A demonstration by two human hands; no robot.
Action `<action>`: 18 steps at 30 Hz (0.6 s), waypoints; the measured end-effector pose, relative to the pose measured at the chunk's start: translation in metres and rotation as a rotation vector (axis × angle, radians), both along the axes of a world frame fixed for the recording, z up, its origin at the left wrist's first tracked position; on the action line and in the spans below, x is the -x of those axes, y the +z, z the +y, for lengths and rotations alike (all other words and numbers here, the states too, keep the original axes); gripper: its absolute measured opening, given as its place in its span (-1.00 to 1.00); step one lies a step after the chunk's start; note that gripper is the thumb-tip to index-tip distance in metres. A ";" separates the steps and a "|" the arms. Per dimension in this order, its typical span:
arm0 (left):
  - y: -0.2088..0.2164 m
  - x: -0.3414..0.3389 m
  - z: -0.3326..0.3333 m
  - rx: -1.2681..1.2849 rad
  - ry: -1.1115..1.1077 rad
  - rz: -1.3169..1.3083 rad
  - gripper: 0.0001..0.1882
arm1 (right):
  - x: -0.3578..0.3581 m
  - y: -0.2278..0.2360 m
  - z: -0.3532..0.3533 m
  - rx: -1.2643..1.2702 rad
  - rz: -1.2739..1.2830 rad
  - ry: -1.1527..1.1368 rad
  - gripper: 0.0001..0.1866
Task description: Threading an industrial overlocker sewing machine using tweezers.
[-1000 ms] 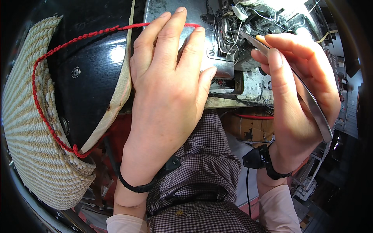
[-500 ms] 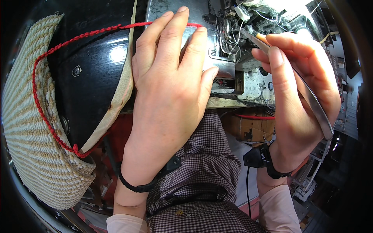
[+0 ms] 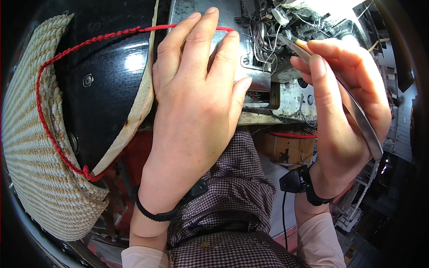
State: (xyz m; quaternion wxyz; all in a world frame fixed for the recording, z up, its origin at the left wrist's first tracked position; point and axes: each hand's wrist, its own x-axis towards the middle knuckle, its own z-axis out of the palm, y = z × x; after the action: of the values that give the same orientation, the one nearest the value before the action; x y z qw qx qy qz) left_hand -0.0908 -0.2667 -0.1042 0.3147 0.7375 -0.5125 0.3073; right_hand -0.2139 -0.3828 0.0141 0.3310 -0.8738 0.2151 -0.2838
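Note:
My left hand (image 3: 194, 98) lies palm down on a shiny metal plate (image 3: 229, 14) of what looks like a sewing machine, fingers stretched out. Beneath those fingers passes a red twisted cord (image 3: 156, 27), and the tip of my index finger presses near its right end. From there the cord runs left in a big loop. My right hand (image 3: 344, 94) is closed around metal tweezers (image 3: 359, 117), whose points reach toward the thin white threads and small metal parts (image 3: 263, 38) beside the plate. Whether the points touch anything, I cannot tell.
A rolled, beige-and-white striped woven piece (image 3: 33, 147) sits at the left, the cord lying across it. Between it and the plate is a black glossy surface (image 3: 107, 85) with a pale edge. A cardboard box (image 3: 286, 147) stands below the machine. Checked cloth (image 3: 223, 201) covers my lap.

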 end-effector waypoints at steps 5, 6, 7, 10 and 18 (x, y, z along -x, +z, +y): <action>0.001 0.001 -0.001 0.009 -0.011 0.018 -0.54 | -0.002 -0.001 0.003 0.003 -0.041 0.011 -0.87; 0.001 0.001 -0.001 0.022 -0.013 0.021 -0.54 | -0.002 -0.001 0.003 0.003 -0.041 0.011 -0.87; 0.001 0.001 0.000 0.022 -0.012 0.021 -0.54 | -0.002 -0.002 0.003 -0.001 -0.045 0.012 -0.87; 0.009 0.006 0.000 0.019 -0.007 0.015 -0.53 | 0.002 -0.002 -0.007 -0.144 -0.096 0.110 -0.86; -0.002 -0.001 -0.001 0.025 -0.008 0.010 -0.53 | -0.001 0.002 0.006 -0.015 0.021 -0.001 -0.83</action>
State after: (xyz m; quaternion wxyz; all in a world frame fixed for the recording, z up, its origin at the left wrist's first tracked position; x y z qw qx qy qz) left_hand -0.0903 -0.2678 -0.1061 0.3278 0.7330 -0.5098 0.3089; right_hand -0.2133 -0.3764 0.0158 0.3352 -0.8741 0.2212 -0.2733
